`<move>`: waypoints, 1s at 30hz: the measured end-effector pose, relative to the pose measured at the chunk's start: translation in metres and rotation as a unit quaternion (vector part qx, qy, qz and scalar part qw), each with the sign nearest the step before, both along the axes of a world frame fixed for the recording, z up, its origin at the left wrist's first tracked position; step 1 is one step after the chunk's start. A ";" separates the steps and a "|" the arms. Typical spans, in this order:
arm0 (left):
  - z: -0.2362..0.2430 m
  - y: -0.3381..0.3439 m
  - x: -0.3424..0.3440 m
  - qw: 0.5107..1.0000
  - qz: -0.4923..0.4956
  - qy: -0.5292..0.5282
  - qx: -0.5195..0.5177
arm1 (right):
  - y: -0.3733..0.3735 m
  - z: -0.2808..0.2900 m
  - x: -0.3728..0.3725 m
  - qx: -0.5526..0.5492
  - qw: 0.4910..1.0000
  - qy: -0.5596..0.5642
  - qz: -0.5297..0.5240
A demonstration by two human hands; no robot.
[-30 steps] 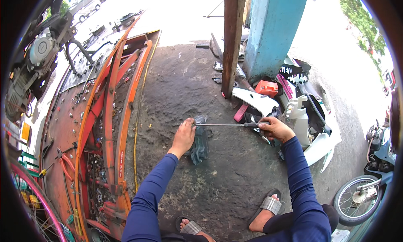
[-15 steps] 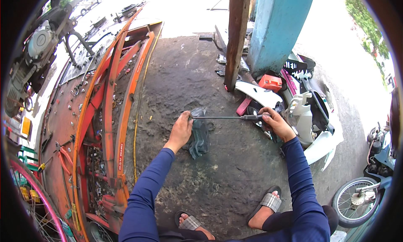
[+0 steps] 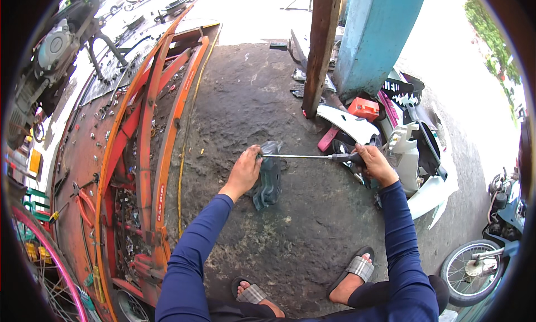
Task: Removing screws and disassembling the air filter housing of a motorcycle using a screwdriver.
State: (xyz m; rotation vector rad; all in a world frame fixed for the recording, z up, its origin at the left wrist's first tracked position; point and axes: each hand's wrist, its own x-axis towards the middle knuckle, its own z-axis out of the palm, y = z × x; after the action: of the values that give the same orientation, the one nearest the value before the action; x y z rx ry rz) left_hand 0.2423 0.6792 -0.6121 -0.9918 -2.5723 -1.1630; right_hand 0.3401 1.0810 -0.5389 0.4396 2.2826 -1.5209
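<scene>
A dark, greasy part [image 3: 268, 178] lies on the stained concrete floor in front of me. My left hand [image 3: 244, 169] presses on its left edge and holds it down. My right hand [image 3: 374, 163] grips the black handle of a long screwdriver [image 3: 304, 156], held level. Its thin metal shaft runs leftward and its tip meets the top of the dark part beside my left fingers. Both my arms wear dark blue sleeves.
An orange metal lift frame [image 3: 146, 137] littered with bolts runs along the left. A wooden post [image 3: 321, 48] and a blue pillar [image 3: 375, 37] stand ahead. White scooter panels [image 3: 416, 160] and a red box [image 3: 363, 108] are piled at right; a scooter wheel [image 3: 472, 272] is lower right.
Both hands, the screwdriver and the dark part keep the same grip and positions relative to each other; only my view has shifted slightly.
</scene>
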 end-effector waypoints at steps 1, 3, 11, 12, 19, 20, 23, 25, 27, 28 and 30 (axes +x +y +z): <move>0.000 0.000 0.000 1.000 0.006 0.000 0.002 | -0.003 -0.002 0.003 -0.070 0.995 0.068 -0.023; -0.001 -0.002 -0.004 1.000 0.016 -0.005 -0.001 | -0.018 0.006 0.008 -0.074 0.987 0.146 0.003; -0.002 -0.002 -0.001 0.998 0.020 -0.055 -0.013 | -0.012 0.015 0.006 -0.059 0.990 0.130 0.015; -0.002 -0.002 -0.001 0.998 0.019 -0.055 -0.013 | -0.013 0.015 0.006 0.062 0.961 0.255 0.085; 0.005 0.001 0.001 0.995 0.014 -0.098 0.001 | -0.006 0.030 0.010 -0.111 0.994 -0.007 0.019; 0.008 0.000 0.003 0.993 0.020 -0.114 -0.002 | -0.008 0.029 0.011 -0.089 0.994 -0.048 0.036; 0.012 -0.002 0.000 0.994 0.057 -0.095 -0.005 | -0.023 0.017 0.018 0.044 0.969 0.182 0.160; 0.015 -0.005 -0.002 0.995 0.052 -0.091 -0.004 | -0.041 0.028 0.027 -0.012 0.983 0.132 0.124; 0.012 0.000 -0.003 0.995 0.047 -0.088 0.003 | -0.031 0.028 0.028 -0.272 0.961 -0.027 0.036; 0.011 0.002 -0.002 0.995 0.047 -0.088 0.005 | -0.026 0.029 0.028 -0.507 0.841 -0.181 -0.057; 0.009 0.003 -0.002 0.994 0.065 -0.084 0.004 | -0.033 0.037 0.028 -0.415 0.886 -0.196 -0.061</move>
State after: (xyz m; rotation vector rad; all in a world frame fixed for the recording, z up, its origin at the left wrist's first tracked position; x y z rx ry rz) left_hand 0.2406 0.6819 -0.6032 -0.7418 -2.7105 -1.2709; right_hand 0.3677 1.0484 -0.5021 0.5643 1.1597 -2.0552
